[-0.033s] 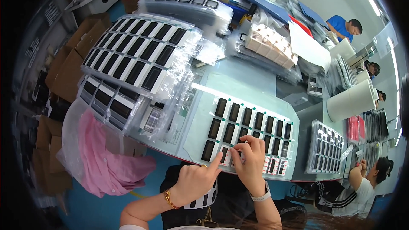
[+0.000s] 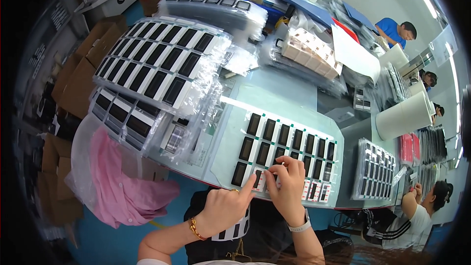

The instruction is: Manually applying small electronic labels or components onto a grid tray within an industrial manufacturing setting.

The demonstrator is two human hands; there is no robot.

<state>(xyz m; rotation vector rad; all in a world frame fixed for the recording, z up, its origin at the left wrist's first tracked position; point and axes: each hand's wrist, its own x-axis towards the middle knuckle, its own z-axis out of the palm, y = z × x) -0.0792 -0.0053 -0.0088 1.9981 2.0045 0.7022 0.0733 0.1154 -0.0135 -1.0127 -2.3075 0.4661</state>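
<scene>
Dark rectangular display panels lie in rows on a pale sheet at the table's front. White pieces and green tabs stand between them. In the nearest row, some panels carry white strips with red marks. My left hand stretches its index finger onto one of these nearest panels, its other fingers curled and holding nothing I can see. Just right of that fingertip, my right hand has thumb and index finger pinched together over the same row. Whatever lies between those fingertips is too small to make out. Both wrists wear bands.
Stacked clear trays of dark panels stand at left, beside a pink cloth. A beige divided tray sits at the back. To the right are another panel tray, a white roll and a seated person.
</scene>
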